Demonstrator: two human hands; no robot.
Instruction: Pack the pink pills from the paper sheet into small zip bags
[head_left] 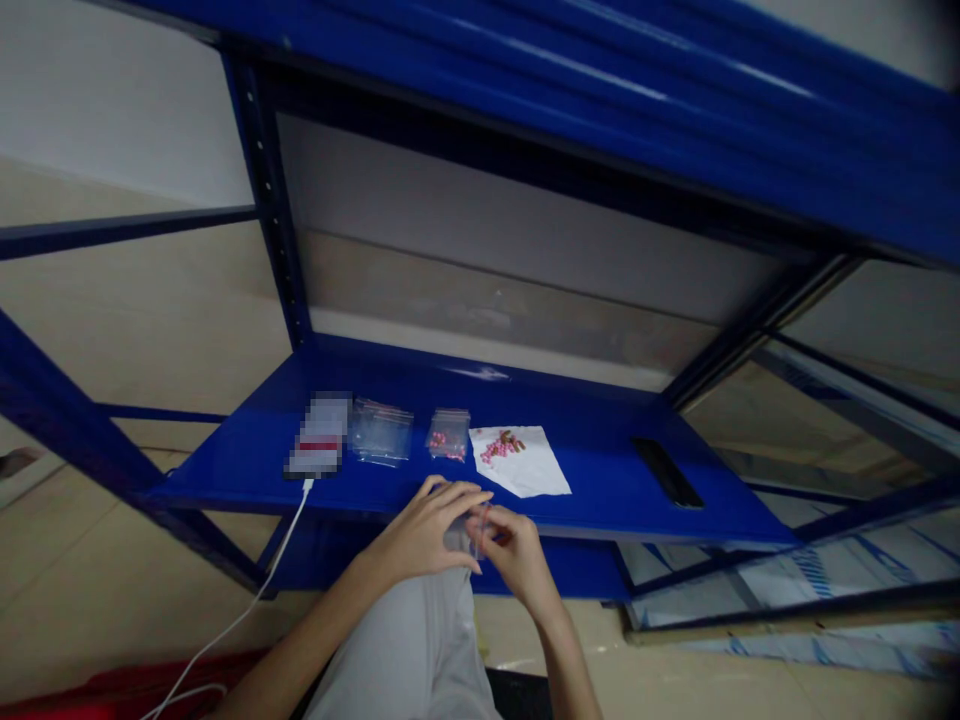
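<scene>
At the shelf's front edge, my left hand (pixel 424 528) is closed around a small clear zip bag (pixel 459 537), thumb below and fingers above. My right hand (pixel 516 556) pinches the bag's right side, by what looks like its reddish seal strip. Whether anything lies inside this bag I cannot make out. Just beyond the hands, a white paper sheet (pixel 536 470) carries a pile of pink and brown pill-like pieces (pixel 504 446). Left of the paper lies a clear zip bag (pixel 448 433) with several pink pieces in it. Farther left is a stack of flat clear zip bags (pixel 382 433).
A phone (pixel 319 435) with a blurred screen lies at the left, a white cable (pixel 289 540) running from it down past the shelf edge. On the right rests a dark phone (pixel 667 472). Blue posts (pixel 270 190) and an upper shelf (pixel 525 90) frame the blue shelf (pixel 600 510).
</scene>
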